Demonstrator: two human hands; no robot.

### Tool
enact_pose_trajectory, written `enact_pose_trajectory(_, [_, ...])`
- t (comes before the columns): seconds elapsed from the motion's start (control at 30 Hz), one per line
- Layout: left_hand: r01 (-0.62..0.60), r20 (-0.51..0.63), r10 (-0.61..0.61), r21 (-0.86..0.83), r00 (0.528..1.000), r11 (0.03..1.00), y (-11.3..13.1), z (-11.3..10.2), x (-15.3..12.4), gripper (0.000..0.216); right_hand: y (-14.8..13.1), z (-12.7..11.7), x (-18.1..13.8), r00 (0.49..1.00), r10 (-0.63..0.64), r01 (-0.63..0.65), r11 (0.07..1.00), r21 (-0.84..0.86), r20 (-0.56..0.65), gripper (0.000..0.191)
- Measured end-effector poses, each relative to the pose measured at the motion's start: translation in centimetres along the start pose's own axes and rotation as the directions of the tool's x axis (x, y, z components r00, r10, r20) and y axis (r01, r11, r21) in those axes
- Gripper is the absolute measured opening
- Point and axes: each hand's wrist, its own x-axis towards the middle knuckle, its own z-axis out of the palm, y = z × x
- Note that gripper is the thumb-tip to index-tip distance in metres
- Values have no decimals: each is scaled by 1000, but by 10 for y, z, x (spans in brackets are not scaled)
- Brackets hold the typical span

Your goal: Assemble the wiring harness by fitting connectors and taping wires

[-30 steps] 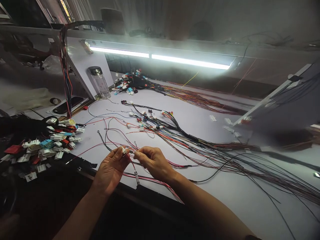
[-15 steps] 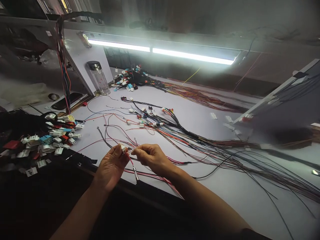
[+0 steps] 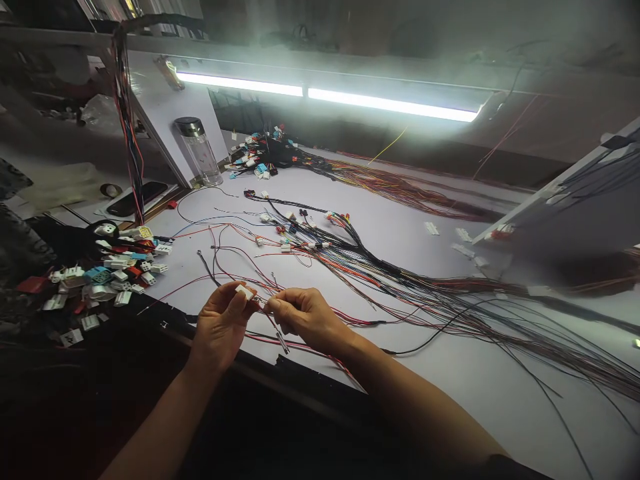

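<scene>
Nearer you than the black-wrapped wire harness [image 3: 384, 267], your left hand [image 3: 220, 327] pinches a white connector [image 3: 244, 292] between thumb and fingers. Your right hand [image 3: 306, 317], also on the harness's near side, grips what looks like a thin wire [image 3: 263, 303], partly hidden by fingertips.

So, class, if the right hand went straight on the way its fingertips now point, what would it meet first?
Probably the left hand's fingertips or the white connector held in them, just ahead of the right hand; depth is unclear, so which comes first is uncertain.
</scene>
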Motion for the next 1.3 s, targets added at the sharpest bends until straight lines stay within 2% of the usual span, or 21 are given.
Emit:
enact_pose_trajectory(0.17, [-61,26,59,73,998,995,-1,-2,0,25,3,2,1,1000,5,-4,998,58,-6,27])
enact_pose_trajectory(0.4, [-47,10,46,139,999,989,0,-3,-2,36,10,3,4,999,8,-3,995,101,-48,26])
enact_pose_trajectory(0.7, [-35,-52,39,87,998,996,1,-3,0,34,-3,2,1,998,39,-34,993,109,-48,28])
enact_pose_trajectory(1.0, [-49,15,48,68,999,996,-1,-4,-1,29,-4,4,0,998,48,-42,985,170,-32,28])
enact_pose_trajectory(1.13, [-37,28,36,70,999,997,0,-4,-1,29,-3,3,1,995,97,-86,971,222,-38,30])
enact_pose_trajectory(1.3, [-78,70,70,119,995,990,1,-5,0,28,1,0,4,991,131,-126,949,288,3,30])
